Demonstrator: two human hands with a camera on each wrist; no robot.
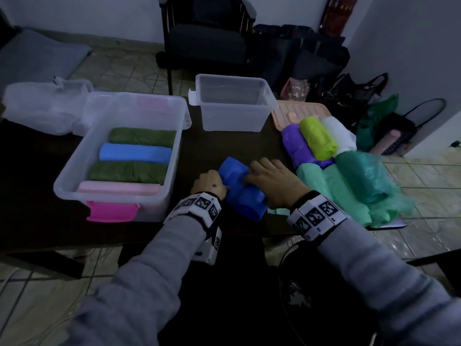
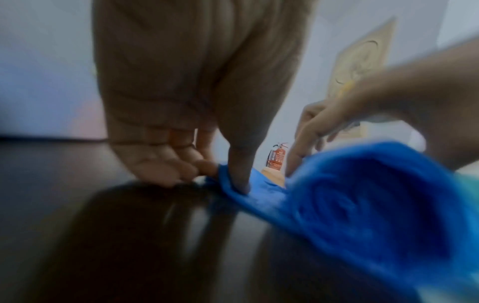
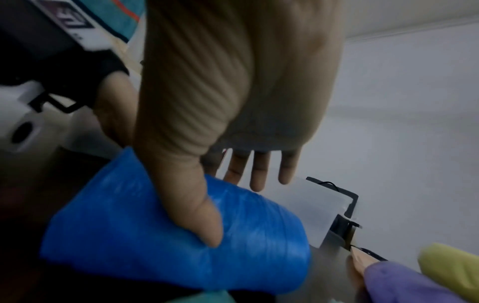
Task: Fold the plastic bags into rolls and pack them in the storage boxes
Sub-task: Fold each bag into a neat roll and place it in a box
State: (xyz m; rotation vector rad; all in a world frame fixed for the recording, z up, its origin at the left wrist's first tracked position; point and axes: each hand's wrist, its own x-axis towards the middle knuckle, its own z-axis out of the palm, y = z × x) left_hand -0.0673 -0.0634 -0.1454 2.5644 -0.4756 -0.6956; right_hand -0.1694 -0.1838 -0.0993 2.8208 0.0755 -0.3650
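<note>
A blue plastic bag [image 1: 245, 197], mostly rolled up, lies on the dark table [image 1: 219, 146] in front of me. My left hand [image 1: 212, 183] is at its left side; in the left wrist view the left hand [image 2: 215, 178] pinches the flat loose edge of the blue bag [image 2: 362, 194] between thumb and curled fingers. My right hand [image 1: 264, 176] rests on top of the roll. In the right wrist view the right hand [image 3: 233, 205] has its thumb pressed on the blue bag [image 3: 129, 215] and its fingers straight. A large clear box [image 1: 74, 168] holds green, blue and pink rolls.
An empty small clear box [image 1: 232, 121] stands behind the hands. To the right lie a pinkish lid [image 1: 287, 111], purple [image 1: 294, 143], lime [image 1: 316, 138] and white [image 1: 341, 133] rolls, and loose green bags [image 1: 361, 181]. White bags [image 1: 42, 106] sit far left. A chair [image 1: 207, 38] stands beyond.
</note>
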